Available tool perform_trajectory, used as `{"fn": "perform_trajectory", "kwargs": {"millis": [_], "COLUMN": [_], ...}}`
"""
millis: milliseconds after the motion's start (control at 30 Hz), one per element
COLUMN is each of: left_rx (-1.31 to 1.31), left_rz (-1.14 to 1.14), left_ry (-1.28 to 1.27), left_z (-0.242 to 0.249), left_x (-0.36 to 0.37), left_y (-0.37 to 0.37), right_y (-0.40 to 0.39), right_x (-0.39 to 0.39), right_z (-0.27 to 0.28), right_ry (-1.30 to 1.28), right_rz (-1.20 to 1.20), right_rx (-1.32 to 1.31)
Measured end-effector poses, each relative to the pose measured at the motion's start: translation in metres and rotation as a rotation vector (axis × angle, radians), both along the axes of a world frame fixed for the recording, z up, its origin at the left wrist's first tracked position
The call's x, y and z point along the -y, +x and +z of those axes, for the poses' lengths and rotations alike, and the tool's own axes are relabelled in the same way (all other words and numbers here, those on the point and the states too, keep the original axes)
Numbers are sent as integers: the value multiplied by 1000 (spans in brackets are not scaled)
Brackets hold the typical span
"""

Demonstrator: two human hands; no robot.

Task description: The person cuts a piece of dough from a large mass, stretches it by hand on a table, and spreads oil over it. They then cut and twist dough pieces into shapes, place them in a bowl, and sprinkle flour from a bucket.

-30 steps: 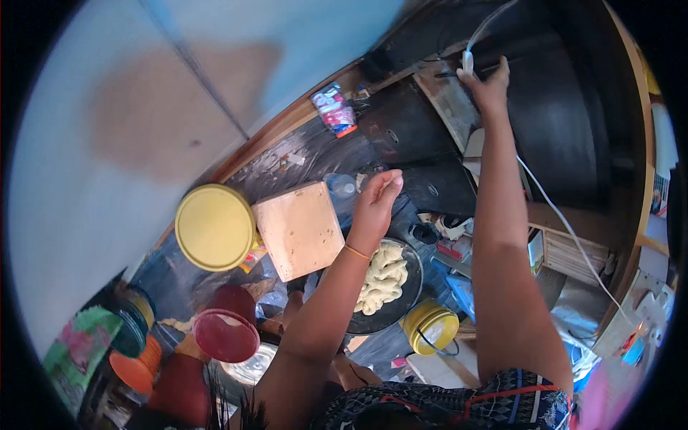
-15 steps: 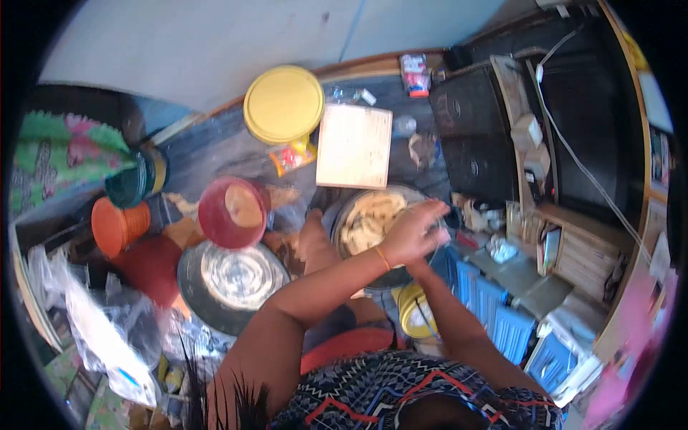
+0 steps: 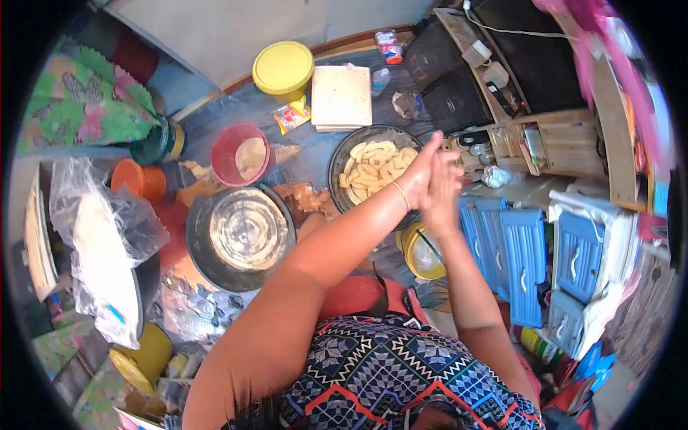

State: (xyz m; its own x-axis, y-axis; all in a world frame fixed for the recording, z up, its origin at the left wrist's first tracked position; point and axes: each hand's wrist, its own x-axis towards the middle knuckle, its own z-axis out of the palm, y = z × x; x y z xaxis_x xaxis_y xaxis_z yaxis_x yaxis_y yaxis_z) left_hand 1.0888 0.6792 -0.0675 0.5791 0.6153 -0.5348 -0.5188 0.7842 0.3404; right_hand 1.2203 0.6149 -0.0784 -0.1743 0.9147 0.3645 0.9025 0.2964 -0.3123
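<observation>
My left hand (image 3: 419,172), with a thin yellow band at its wrist, is pressed palm to palm against my right hand (image 3: 444,197). Fingers on both are stretched out, and the right one is slightly blurred. No object shows between the palms, though their contact area is hidden. Just left of the hands is a dark round basin (image 3: 335,188), partly covered by my left forearm. Pale yellow pieces of what looks like dough (image 3: 374,168) lie in it. Below the hands stands a yellow bucket (image 3: 412,261).
A black tub (image 3: 204,269) dusted with white powder sits left of my forearm. Behind it stands a red tub (image 3: 222,165) holding beige powder. A pale square board (image 3: 342,97) and yellow-lidded bucket (image 3: 283,68) are farther back. Blue drawers (image 3: 523,258) stand at right.
My view has shifted, showing more of the right side. The hands, apart or only loosely touching before, are now palm against palm with fingers extended.
</observation>
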Motion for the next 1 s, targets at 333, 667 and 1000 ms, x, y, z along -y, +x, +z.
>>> {"fn": "perform_trajectory", "kwargs": {"millis": [333, 667, 1000], "left_rx": [-1089, -583, -1028], "left_rz": [339, 140, 1113], "left_ry": [1945, 499, 697], "left_z": [84, 39, 157], "left_x": [98, 116, 374], "left_y": [-63, -209, -389], "right_y": [-71, -164, -356], "right_x": [46, 88, 178], "right_z": [6, 196, -10], "right_ry": [-1431, 449, -893], "right_rz": [-74, 273, 811], "right_rx": [-1687, -1074, 104]}}
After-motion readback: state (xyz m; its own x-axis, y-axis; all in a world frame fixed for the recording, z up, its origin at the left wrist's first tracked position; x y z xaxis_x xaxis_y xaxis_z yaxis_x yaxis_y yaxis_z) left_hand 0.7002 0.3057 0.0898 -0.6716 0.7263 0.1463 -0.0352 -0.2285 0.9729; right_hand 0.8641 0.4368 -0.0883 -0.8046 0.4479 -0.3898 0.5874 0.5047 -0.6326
